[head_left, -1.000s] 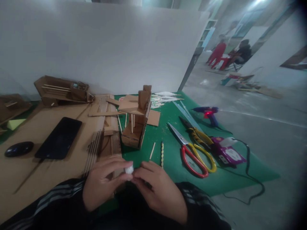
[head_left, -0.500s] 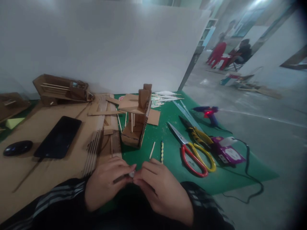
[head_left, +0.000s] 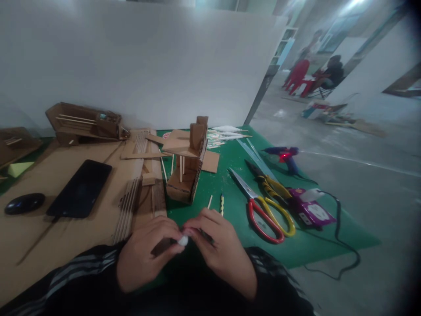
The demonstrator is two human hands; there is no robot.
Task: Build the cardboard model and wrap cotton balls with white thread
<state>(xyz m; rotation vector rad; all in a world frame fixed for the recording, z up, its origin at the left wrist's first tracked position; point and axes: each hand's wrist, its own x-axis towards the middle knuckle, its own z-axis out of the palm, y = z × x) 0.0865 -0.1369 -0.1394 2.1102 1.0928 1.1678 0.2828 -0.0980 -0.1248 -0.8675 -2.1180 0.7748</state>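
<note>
Taking the white wad [head_left: 183, 240] as the dial's centre, the left hand [head_left: 141, 252] is pinching it between thumb and forefinger. The right hand [head_left: 222, 256] is meeting it at one o'clock, its thumb and forefinger tips narrowing together; whether they are gripping it, I cannot tell. The wad is sitting over the near edge of the green tabletop [head_left: 230, 243]. At twelve o'clock the cardboard model [head_left: 182, 188] is standing. A stick [head_left: 209, 202] is lying at one o'clock, just beside a striped rod [head_left: 222, 205]. Scissors [head_left: 254, 197] and pliers [head_left: 263, 179] are lying side by side at two o'clock, the glue gun [head_left: 288, 154] glowing red beyond them. At ten o'clock the phone [head_left: 80, 188] is resting on a cardboard sheet [head_left: 82, 232], the mouse [head_left: 24, 203] lying farther out.
</note>
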